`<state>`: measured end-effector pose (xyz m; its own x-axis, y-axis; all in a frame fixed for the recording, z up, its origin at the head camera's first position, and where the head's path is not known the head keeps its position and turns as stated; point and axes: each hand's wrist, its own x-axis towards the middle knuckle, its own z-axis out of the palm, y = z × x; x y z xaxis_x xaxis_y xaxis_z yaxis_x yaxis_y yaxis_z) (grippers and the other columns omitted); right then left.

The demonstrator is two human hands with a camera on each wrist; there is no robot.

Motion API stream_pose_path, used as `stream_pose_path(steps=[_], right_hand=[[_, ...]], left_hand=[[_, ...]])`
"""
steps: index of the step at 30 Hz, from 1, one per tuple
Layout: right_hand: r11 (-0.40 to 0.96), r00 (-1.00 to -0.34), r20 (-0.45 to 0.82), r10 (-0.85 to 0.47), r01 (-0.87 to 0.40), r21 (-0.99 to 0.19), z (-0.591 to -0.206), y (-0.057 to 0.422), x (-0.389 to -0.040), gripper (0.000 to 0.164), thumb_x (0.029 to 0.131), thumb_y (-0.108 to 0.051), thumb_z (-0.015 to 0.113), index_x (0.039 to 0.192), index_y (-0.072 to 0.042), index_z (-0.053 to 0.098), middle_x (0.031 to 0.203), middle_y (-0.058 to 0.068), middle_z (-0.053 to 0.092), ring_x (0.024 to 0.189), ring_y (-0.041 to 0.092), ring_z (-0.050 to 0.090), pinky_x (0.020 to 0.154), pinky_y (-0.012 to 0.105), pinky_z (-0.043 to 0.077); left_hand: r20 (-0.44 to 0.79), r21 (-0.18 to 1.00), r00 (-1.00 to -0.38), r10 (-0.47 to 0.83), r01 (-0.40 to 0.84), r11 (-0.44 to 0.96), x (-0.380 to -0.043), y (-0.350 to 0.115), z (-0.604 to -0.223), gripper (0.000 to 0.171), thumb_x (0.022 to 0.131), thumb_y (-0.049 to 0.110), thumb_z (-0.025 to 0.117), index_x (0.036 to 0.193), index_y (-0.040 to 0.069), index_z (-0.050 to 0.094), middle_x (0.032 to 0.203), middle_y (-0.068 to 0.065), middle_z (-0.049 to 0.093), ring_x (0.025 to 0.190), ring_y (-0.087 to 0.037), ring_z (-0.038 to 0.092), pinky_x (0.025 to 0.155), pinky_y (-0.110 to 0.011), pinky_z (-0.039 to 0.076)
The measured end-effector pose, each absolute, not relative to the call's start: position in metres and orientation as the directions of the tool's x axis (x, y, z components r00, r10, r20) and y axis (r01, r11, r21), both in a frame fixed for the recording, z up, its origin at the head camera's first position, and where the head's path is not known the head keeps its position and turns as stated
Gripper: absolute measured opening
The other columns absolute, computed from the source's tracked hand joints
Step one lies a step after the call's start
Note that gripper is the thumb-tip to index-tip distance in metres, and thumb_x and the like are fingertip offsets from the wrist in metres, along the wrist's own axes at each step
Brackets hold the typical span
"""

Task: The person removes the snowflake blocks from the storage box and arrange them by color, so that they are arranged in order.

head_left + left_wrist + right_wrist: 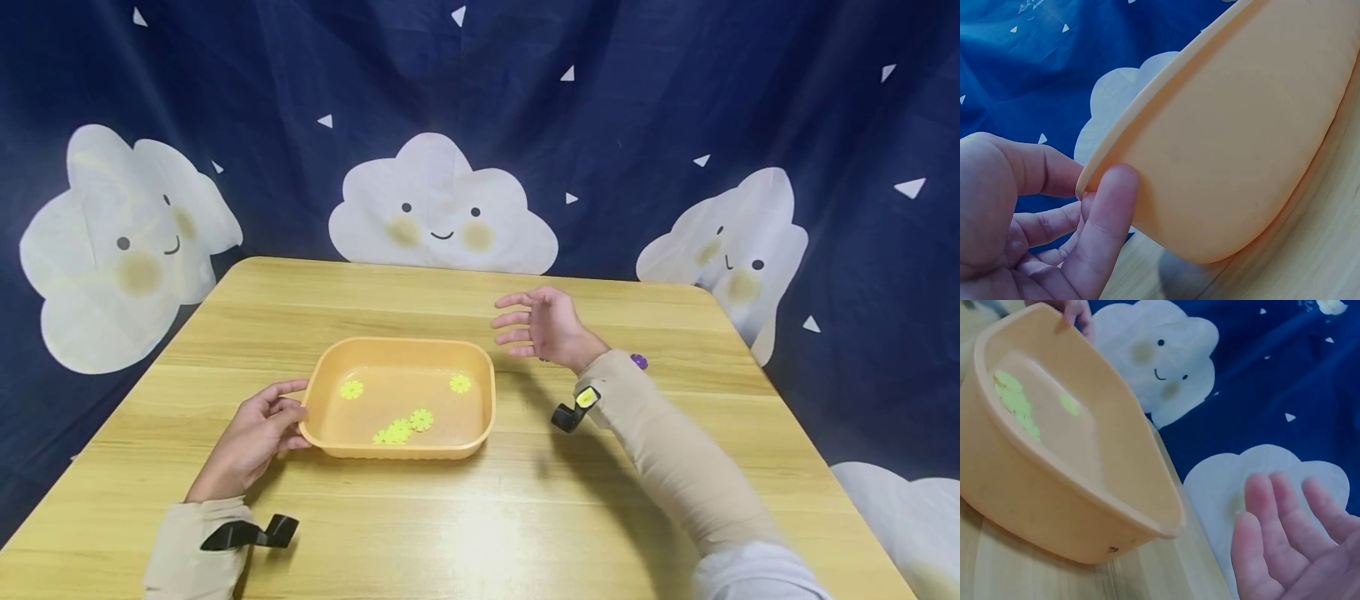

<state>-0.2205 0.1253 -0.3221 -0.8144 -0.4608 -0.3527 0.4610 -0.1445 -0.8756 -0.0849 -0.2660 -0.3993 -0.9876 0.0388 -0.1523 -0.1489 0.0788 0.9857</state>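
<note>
An orange plastic tub [397, 452] with rounded corners stands on the table, left of the middle. Several yellow flower-shaped pieces [422, 419] lie on its floor, some bunched near the front wall and two apart farther back. My left hand [258, 433] grips the tub's left end; the left wrist view shows thumb and index finger pinching the rim of the tub [1229, 137]. Beyond the tub's back right corner, my right hand [551, 325] hovers with fingers spread and extended, palm turned to the left, holding nothing. In the right wrist view, these fingers [1260, 500] are apart from the tub.
Purple flower-shaped pieces [639, 361] lie on the wooden table [570, 533] around the right forearm, which partly hides them. A dark blue curtain [495, 67] with clouds hangs behind the table's far edge. Black straps [255, 533] stick out from the sleeves.
</note>
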Motion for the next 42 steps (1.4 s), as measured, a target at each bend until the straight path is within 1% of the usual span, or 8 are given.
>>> stream_pose_path(steps=[8,13,17,21,27,31,34,42], right_hand=[[-0.089,-0.795,-0.315,-0.518,0.416,-0.905,-0.329,0.091,-0.227,0.027,0.098,-0.019,0.036,0.109,-0.008,0.058,0.097,0.011,0.064,0.078,0.024,0.064,0.068,0.030,0.057],[0.006,-0.790,-0.313,-0.528,0.365,-0.931,-0.333,0.068,-0.227,0.026,0.098,-0.012,0.044,0.119,-0.002,0.055,0.102,0.014,0.061,0.077,0.020,0.064,0.067,0.025,0.056],[0.092,-0.770,-0.300,-0.563,0.302,-0.949,-0.334,0.051,-0.227,0.034,0.098,-0.010,0.050,0.130,0.002,0.051,0.103,0.013,0.062,0.079,0.019,0.065,0.081,0.035,0.057],[0.189,-0.736,-0.293,-0.611,0.224,-0.956,-0.335,0.036,-0.228,0.037,0.097,-0.008,0.052,0.133,0.001,0.052,0.107,0.012,0.063,0.083,0.020,0.065,0.093,0.044,0.053],[0.314,-0.671,-0.301,-0.678,0.107,-0.944,-0.340,0.017,-0.230,0.041,0.096,-0.009,0.056,0.135,-0.001,0.051,0.122,0.020,0.060,0.088,0.023,0.065,0.094,0.045,0.053],[0.394,-0.644,-0.317,-0.697,0.025,-0.919,-0.344,0.005,-0.233,0.041,0.095,-0.012,0.059,0.136,-0.004,0.053,0.129,0.018,0.056,0.097,0.027,0.064,0.091,0.042,0.055],[0.440,-0.630,-0.325,-0.705,-0.029,-0.898,-0.348,-0.004,-0.234,0.040,0.095,-0.010,0.060,0.134,-0.007,0.056,0.125,0.015,0.059,0.101,0.030,0.064,0.086,0.037,0.056],[0.455,-0.584,-0.296,-0.756,-0.144,-0.879,-0.360,-0.022,-0.236,0.038,0.095,-0.004,0.058,0.133,-0.005,0.056,0.119,0.012,0.061,0.102,0.030,0.064,0.085,0.038,0.056]], left_hand=[[-0.148,0.986,-0.988,0.034,-0.145,0.079,-0.084,-0.267,-0.399,0.045,0.099,0.003,0.050,0.139,-0.007,0.033,0.100,-0.014,0.051,0.080,-0.018,0.063,0.069,-0.031,0.062],[-0.148,0.985,-0.988,0.037,-0.144,0.092,-0.082,-0.267,-0.400,0.045,0.098,0.002,0.050,0.139,-0.007,0.032,0.101,-0.014,0.051,0.080,-0.018,0.063,0.069,-0.032,0.062],[-0.151,0.984,-0.988,0.032,-0.148,0.099,-0.082,-0.268,-0.401,0.045,0.098,0.002,0.049,0.139,-0.006,0.033,0.100,-0.014,0.051,0.079,-0.018,0.062,0.068,-0.032,0.062],[-0.148,0.984,-0.989,0.027,-0.144,0.107,-0.082,-0.269,-0.402,0.043,0.098,0.002,0.048,0.139,-0.006,0.033,0.099,-0.013,0.051,0.079,-0.018,0.062,0.069,-0.033,0.062],[-0.152,0.986,-0.988,0.026,-0.149,0.077,-0.081,-0.268,-0.401,0.043,0.098,0.002,0.050,0.138,-0.006,0.034,0.099,-0.013,0.052,0.079,-0.019,0.063,0.068,-0.032,0.062],[-0.152,0.986,-0.988,0.030,-0.149,0.077,-0.080,-0.268,-0.401,0.044,0.098,0.002,0.051,0.138,-0.006,0.034,0.100,-0.013,0.052,0.079,-0.019,0.063,0.068,-0.032,0.062],[-0.154,0.985,-0.988,0.029,-0.151,0.086,-0.080,-0.267,-0.402,0.045,0.098,0.002,0.050,0.139,-0.006,0.033,0.101,-0.015,0.051,0.080,-0.019,0.062,0.069,-0.032,0.062],[-0.147,0.986,-0.989,0.031,-0.144,0.082,-0.083,-0.265,-0.400,0.046,0.098,0.001,0.049,0.139,-0.007,0.032,0.101,-0.017,0.051,0.079,-0.020,0.062,0.068,-0.032,0.062]])
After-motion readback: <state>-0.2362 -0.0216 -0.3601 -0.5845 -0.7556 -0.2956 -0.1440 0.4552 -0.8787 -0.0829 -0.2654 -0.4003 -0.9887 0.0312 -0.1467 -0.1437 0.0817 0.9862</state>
